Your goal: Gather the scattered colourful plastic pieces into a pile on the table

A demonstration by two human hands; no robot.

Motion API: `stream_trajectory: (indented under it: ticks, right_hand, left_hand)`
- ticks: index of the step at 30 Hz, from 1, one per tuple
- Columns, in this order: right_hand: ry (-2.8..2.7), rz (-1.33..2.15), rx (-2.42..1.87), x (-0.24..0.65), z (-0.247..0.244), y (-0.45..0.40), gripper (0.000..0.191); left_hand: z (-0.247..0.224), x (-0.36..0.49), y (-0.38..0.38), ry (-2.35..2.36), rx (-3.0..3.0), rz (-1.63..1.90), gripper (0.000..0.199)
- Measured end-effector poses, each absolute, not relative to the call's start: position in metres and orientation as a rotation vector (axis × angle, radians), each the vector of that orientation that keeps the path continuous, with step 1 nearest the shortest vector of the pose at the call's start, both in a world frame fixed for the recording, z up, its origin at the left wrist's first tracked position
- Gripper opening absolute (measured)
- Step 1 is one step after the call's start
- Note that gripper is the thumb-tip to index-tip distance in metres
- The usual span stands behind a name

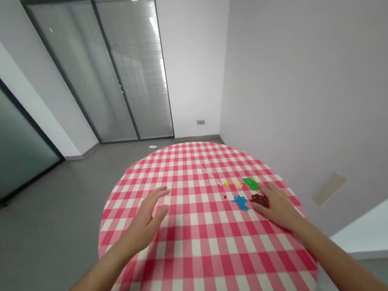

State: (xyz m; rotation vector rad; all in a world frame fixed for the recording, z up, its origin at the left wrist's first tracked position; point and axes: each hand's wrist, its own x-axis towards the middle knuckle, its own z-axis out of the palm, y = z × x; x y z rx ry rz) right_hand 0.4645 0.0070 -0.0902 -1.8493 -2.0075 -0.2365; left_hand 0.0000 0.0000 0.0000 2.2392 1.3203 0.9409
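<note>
While the head view is being examined, the brown pieces (259,200) are being seen between two and three o'clock of the checked tablecloth (200,258), flanked by the right hand (277,203), whose thumb and fingers are being held apart. At nine o'clock the left hand (147,222) is being held with fingers and thumb apart, nothing being gripped. Colours could be mixed: by a careless sweep toward nine o'clock, the brown could be pushed into the blue pieces (240,202); toward eleven, into the green pieces (251,184). The small red piece (225,197) could easily be knocked astray. Part of the brown group may be being covered by the right hand; whether it is being touched cannot be told. Individual shapes are being blurred, and both forearms are being cut off at six o'clock.
</note>
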Motion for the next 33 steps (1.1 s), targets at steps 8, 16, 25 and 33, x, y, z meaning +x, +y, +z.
stream_trajectory:
  ticks: [8, 16, 25, 33]
  right_hand:
    - [-1.984, -0.219, -1.855, 0.446, -0.097, 0.007, 0.069]
    - [-1.997, -0.155, -1.838, 0.429, -0.111, 0.007, 0.069]
    - [-2.049, -0.011, -1.731, 0.403, -0.102, 0.009, 0.065]
    - [-2.157, 0.092, -1.627, 0.371, -0.09, 0.021, 0.06]
  left_hand:
    - [-0.055, 0.026, 0.037, 1.381, 2.246, 0.683, 0.054]
    - [-0.079, 0.034, 0.042, 1.363, 2.37, 0.67, 0.044]
    - [-0.079, 0.036, 0.04, 1.365, 2.368, 0.706, 0.039]
    - [-0.074, 0.037, 0.04, 1.356, 2.351, 0.677, 0.036]
